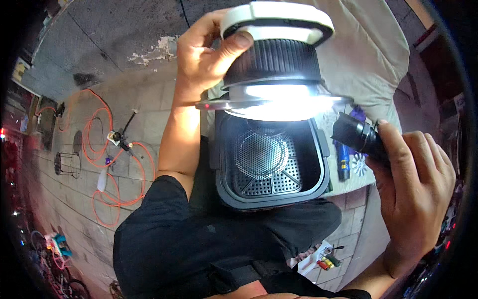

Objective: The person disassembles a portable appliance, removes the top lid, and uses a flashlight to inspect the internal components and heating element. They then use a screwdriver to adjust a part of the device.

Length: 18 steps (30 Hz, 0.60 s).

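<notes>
White handle (279, 14) hangs near basket (269, 203), perforated tray (293, 186) apparently inside.

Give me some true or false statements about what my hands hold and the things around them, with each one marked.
1. The right hand holds a black flashlight. True.
2. The left hand is empty. False: the left hand grips a white-topped ribbed device.
3. The black basket contains a perforated plate. True.
4. The orange hose lies right of the black basket. False: the orange hose lies left of it.
</notes>
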Available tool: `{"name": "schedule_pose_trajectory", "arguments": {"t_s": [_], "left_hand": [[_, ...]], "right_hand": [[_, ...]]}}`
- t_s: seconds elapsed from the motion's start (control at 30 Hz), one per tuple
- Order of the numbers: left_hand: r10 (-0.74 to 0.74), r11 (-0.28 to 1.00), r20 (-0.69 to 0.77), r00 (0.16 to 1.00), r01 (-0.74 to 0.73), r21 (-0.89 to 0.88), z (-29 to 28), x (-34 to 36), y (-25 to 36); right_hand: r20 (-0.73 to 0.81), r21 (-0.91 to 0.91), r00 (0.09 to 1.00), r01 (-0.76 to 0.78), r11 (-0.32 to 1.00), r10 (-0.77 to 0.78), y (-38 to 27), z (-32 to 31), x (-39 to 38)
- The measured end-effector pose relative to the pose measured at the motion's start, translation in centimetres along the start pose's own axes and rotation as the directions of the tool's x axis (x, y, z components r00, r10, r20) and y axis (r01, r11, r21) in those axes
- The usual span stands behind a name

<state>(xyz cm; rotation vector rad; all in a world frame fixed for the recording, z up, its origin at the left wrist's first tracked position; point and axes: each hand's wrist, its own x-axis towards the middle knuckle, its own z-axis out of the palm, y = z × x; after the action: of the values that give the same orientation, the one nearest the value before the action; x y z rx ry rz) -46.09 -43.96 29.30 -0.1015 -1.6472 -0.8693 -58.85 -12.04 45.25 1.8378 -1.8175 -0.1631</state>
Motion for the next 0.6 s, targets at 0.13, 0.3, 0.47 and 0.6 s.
{"name": "schedule_pose_trajectory", "arguments": {"t_s": [0.13, 0.3, 0.47, 0.6], "left_hand": [[-0.055, 0.998, -0.005, 0.998, 0.055, 0.022, -1.2, -0.2, -2.0], [-0.107, 0.994, -0.091, 0.99, 0.106, -0.02, -0.8, 1.3, -4.1], [0.008, 1.0, 0.005, 1.0, -0.008, 0.009, 1.4, 2.3, -3.4], [-0.142, 0.985, -0.023, 0.99, 0.139, -0.104, 3.1, 2.4, -2.1]], "right_hand": [[0.049, 0.167, 0.987, -0.162, 0.972, 0.156, -1.3, 1.9, -1.9], [0.085, 0.414, 0.947, -0.317, 0.853, 0.311, -2.0, 6.0, -4.2], [0.049, 0.49, 0.931, -0.337, 0.804, 0.361, -2.2, 11.1, -5.1], [0.072, 0.551, 0.912, -0.374, 0.746, 0.404, -2.3, 12.6, -4.5]]}}
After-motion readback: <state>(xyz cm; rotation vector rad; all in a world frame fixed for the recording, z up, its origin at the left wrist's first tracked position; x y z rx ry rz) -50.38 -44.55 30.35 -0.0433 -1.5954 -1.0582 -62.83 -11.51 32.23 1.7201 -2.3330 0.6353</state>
